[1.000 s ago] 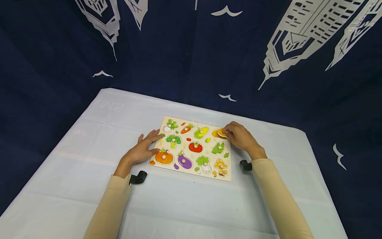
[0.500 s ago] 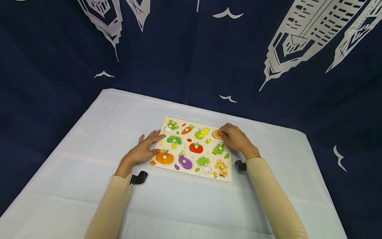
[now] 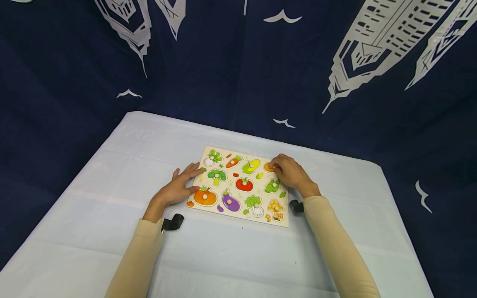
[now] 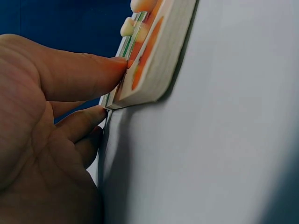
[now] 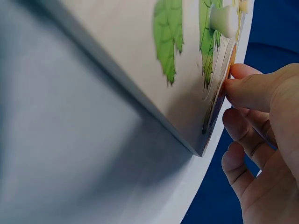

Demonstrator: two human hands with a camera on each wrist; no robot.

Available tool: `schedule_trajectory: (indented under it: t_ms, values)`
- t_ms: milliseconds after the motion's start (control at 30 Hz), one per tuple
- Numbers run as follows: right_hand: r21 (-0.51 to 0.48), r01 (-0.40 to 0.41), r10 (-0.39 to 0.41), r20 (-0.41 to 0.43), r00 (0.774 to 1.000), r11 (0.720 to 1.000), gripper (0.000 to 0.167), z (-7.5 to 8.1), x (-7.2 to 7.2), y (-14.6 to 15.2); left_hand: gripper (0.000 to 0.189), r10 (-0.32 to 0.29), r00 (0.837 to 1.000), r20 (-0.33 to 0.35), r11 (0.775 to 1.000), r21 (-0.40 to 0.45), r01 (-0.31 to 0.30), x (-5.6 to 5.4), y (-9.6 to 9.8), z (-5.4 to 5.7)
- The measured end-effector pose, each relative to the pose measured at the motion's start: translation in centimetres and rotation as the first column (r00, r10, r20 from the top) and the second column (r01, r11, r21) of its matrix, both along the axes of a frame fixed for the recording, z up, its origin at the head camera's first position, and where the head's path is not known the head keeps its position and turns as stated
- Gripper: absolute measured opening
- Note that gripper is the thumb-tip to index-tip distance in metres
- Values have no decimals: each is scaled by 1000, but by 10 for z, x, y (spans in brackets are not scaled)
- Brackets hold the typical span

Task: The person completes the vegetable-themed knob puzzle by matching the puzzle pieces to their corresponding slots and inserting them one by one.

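A wooden vegetable puzzle board [image 3: 238,215] lies on the table, with knobbed pieces such as a tomato [image 3: 244,184], an eggplant [image 3: 230,201] and a pumpkin [image 3: 205,196] in it. At its far right corner, my right hand [image 3: 292,171] pinches a round orange puzzle piece [image 3: 268,167] between thumb and forefinger; its knob is hidden behind the fingertips. The right wrist view shows the thumb [image 5: 250,91] right at the orange piece, low against the board. My left hand [image 3: 175,188] rests on the board's left edge with fingers spread, the thumb [image 4: 88,74] over its face.
A white cloth covers the table [image 3: 223,260]. Behind it hangs a dark blue curtain [image 3: 208,74] with white building and bird prints. A black wrist camera [image 3: 173,222] sits at the left wrist and another camera [image 3: 296,206] at the right.
My right hand has moved left and brought the orange piece, earlier tilted and overlapping its slot, down over that slot. The left hand stays at the board's edge.
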State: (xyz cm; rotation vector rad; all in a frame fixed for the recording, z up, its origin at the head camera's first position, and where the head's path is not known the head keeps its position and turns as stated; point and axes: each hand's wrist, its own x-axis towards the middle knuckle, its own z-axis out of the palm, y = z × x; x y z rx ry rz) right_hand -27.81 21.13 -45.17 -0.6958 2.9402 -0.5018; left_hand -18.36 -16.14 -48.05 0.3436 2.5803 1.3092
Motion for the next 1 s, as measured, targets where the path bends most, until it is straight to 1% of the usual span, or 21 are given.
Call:
schedule_trajectory:
  t_ms: [267, 533, 767, 1000]
  values:
    - [23, 32, -31, -15, 999, 999, 15, -1, -1, 0, 61, 0, 1000, -8, 1000, 1, 0, 0, 0, -1]
    - [25, 28, -27, -35, 999, 999, 14, -4, -1, 1, 60, -3, 1000, -19, 1000, 10, 3, 1, -1, -2]
    - [22, 39, -39, -26, 999, 999, 15, -5, 3, 0, 61, 4, 1000, 0, 1000, 0, -4, 0, 0, -1]
    - [-10, 47, -47, -10, 999, 999, 21, -5, 4, 1, 61, 3, 1000, -3, 1000, -6, -3, -1, 0, -2]
